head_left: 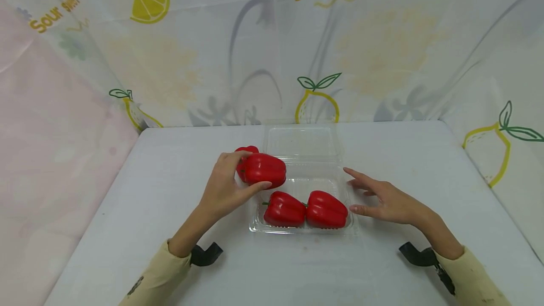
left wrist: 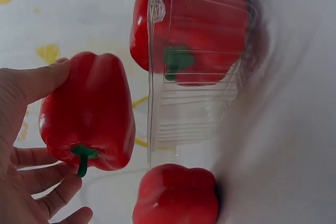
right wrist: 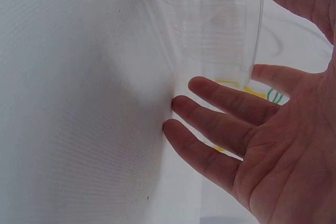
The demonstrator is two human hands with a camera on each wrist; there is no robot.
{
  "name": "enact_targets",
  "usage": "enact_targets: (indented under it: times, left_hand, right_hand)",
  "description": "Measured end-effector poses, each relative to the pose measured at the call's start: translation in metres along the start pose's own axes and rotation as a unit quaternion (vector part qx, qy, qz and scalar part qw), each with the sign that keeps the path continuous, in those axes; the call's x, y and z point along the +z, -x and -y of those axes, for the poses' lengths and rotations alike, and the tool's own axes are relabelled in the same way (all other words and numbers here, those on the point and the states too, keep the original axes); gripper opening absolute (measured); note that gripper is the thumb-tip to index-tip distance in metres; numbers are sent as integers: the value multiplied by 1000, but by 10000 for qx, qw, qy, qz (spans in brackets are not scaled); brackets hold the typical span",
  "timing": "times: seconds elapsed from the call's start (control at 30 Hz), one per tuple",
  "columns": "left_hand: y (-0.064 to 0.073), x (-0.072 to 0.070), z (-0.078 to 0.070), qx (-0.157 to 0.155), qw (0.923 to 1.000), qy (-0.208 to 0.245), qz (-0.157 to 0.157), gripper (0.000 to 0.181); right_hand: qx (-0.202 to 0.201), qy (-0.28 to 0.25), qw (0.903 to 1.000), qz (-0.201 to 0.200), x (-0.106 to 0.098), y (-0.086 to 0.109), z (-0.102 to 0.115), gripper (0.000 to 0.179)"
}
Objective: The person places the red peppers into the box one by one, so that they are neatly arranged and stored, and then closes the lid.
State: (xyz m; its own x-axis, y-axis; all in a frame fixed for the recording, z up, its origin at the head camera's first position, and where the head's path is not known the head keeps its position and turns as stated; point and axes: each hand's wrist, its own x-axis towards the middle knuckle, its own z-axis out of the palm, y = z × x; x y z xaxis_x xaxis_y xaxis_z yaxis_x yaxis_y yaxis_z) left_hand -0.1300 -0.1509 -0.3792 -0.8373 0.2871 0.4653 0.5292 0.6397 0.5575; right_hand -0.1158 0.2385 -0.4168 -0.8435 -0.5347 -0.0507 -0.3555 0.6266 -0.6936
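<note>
In the head view my left hand (head_left: 223, 185) grips a red bell pepper (head_left: 267, 170) over the back left of a clear plastic clamshell box (head_left: 316, 185). The left wrist view shows the thumb on one side of this held pepper (left wrist: 89, 111), its green stem near the fingers. Two more red peppers, a left one (head_left: 284, 210) and a right one (head_left: 326, 210), lie side by side in the box's front half. My right hand (head_left: 386, 202) is at the box's right edge, holding nothing; in the right wrist view its fingers (right wrist: 212, 121) are spread beside the clear wall (right wrist: 210, 30).
Another red pepper (left wrist: 176, 195) stands on the white table left of the box, partly hidden behind the held one in the head view. The box's lid (head_left: 301, 141) lies folded back toward the rear. A lemon-print cloth (head_left: 272, 51) hangs behind the table.
</note>
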Motion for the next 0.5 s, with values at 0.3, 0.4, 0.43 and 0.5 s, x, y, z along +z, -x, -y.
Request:
enact_targets:
  times: [0.3,0.4,0.43,0.5]
  left_hand:
    - [-4,13,-10,8,10000,-91,17,70]
    - [-5,16,-15,-8,10000,-21,62,70]
    - [-6,18,-16,-33,10000,15,84,70]
    - [-7,20,-20,-95,9999,52,121,70]
  right_hand:
    - [-6,29,10000,-16,2,-1,-1,87]
    - [-2,23,10000,-26,2,-1,-1,86]
    - [-14,24,10000,-23,2,-1,0,86]
    - [-11,23,10000,-9,1,-1,0,86]
